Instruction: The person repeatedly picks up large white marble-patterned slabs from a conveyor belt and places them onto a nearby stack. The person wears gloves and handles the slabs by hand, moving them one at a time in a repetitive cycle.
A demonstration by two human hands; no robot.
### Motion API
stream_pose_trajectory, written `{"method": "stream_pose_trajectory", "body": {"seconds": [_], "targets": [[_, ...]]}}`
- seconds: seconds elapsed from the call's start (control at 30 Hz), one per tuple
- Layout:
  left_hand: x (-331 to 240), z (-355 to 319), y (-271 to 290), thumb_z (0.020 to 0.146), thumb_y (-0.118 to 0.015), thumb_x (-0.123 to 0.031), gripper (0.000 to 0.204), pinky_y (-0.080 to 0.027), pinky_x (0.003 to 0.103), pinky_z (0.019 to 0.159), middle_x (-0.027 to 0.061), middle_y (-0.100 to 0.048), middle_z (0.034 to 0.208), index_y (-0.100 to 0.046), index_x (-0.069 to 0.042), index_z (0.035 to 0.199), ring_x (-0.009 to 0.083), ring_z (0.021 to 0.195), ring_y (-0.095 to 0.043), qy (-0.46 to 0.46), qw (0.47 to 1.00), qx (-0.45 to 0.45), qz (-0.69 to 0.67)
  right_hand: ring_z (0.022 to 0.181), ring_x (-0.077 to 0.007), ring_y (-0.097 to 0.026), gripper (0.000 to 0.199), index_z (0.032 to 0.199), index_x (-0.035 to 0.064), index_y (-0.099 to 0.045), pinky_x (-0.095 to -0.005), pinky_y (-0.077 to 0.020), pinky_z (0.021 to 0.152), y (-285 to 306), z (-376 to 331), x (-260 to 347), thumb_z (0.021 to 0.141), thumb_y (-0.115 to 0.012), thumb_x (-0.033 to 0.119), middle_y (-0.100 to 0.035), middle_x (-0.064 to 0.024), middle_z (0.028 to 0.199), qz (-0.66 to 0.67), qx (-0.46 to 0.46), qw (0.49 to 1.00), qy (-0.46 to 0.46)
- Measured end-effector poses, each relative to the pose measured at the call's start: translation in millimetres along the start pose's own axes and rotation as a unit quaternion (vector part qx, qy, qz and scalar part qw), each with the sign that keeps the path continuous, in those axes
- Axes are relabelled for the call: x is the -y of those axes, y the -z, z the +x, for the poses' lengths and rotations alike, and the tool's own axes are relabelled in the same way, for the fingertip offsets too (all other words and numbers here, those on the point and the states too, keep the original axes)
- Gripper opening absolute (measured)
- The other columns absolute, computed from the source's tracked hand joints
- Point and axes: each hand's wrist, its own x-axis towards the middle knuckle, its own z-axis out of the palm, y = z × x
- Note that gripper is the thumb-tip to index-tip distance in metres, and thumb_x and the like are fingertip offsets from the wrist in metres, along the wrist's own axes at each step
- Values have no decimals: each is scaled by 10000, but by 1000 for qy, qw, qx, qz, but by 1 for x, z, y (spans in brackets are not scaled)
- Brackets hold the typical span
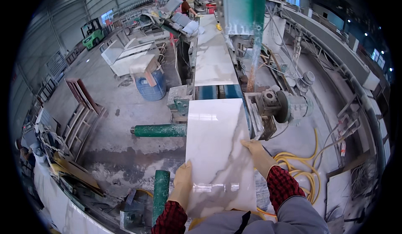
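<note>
Clamped on opposite long edges of a white slab [215, 146]: both hands, well apart from each other. On the left edge, left hand [181, 183], in a pale glove, toward the near end. On the right edge, right hand [257, 155], gloved alike, set farther forward. Checked red sleeves on both arms.

Location of the white slab: at the near end of the conveyor [207, 92], lengthwise in line with it, near edge close to the grey clothing of the wearer. Glossy, grey-veined upper face. Hidden from view: underside and support.

Ahead on the conveyor, past a short stretch of bare blue belts [233, 91]: second slab [214, 66], likewise white and veined. Toward the far end, at the left edge: co-worker [185, 7], one arm extended toward the conveyor.

Beside the right edge of the conveyor: motor [289, 107] with round flange; farther along, green machine housing [243, 8]. Coiled on the floor, right of the white slab: yellow hose [312, 188].

Out from the left edge: green roller [159, 130], horizontal. Just left of the left hand: second green roller [161, 190]. Farther left on the floor: blue drum [151, 86].
</note>
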Motion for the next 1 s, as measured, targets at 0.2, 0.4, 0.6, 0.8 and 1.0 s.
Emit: {"method": "stream_pose_trajectory", "body": {"seconds": [0.2, 0.4, 0.6, 0.8, 1.0], "targets": [[-29, 72, -6, 1178, -556, -729, 750, -601, 500, 1158, 178, -889, 1435, -840, -144, 1552, 383, 1348, -828, 36, 994, 46, -92, 1108, -313, -844, 686, 1507, -65, -765, -489, -676, 984, -1, 46, 16, 1030, -1002, 367, -868, -183, 1321, 33, -34, 999, -3], [-30, 128, -29, 1165, -585, -736, 722, -596, 478, 1148, 133, -897, 1410, -836, -178, 1549, 342, 1312, -835, 52, 994, 62, -71, 1144, -275, -844, 601, 1481, -58, -783, -441, -674, 1023, -4, 52, 29, 1103, -932, 385, -880, -161, 1296, 54, -10, 999, 3], [-53, 148, -32, 1249, -622, -610, 617, -636, 347, 926, 37, -908, 1218, -865, -86, 1464, 125, 1024, -811, 37, 991, 57, -114, 1157, -243, -842, 563, 1500, -42, -778, -391, -665, 1069, -6, -31, 19, 1184, -825, 421, -874, -142, 1334, 150, 68, 986, -32], [-99, 132, -20, 1232, -580, -676, 649, -604, 387, 1030, 25, -906, 1226, -866, -135, 1447, 177, 1094, -818, 46, 997, 47, -41, 1173, -252, -824, 642, 1544, -46, -765, -402, -664, 1059, -13, -15, 16, 1148, -859, 451, -862, -135, 1372, 82, -23, 995, -47], [-99, 146, -22, 1179, -522, -738, 727, -579, 531, 1150, 150, -867, 1455, -824, -167, 1513, 414, 1327, -809, 39, 997, 50, 38, 1152, -252, -824, 620, 1542, -17, -775, -401, -672, 1017, -4, 18, -7, 1148, -861, 454, -862, -122, 1351, 87, -14, 996, -18]]}}
